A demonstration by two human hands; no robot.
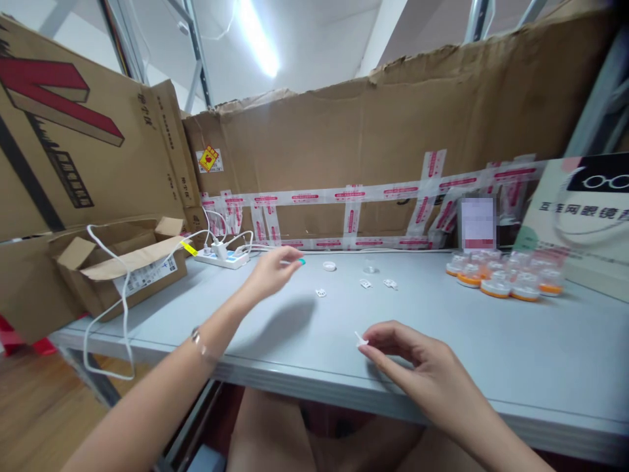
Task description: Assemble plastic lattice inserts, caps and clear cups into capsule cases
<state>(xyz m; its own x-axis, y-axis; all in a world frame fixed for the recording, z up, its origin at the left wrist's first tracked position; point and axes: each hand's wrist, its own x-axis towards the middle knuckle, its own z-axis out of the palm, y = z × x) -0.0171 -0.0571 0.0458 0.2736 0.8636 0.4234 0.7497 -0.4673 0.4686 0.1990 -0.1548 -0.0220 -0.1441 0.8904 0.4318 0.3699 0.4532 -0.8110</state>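
Observation:
My left hand is raised over the left half of the grey table, its thumb and fingers closed on a small green piece. Near the front edge, my right hand pinches a small white plastic piece between thumb and fingertips. Between and beyond the hands lie a white ring-shaped part, a small white part, two more white parts and a clear round cup.
Several clear containers with orange bases stand at the right, by a printed board. At the left are an open cardboard box, a power strip and a hanging white cable. Tall cardboard lines the back.

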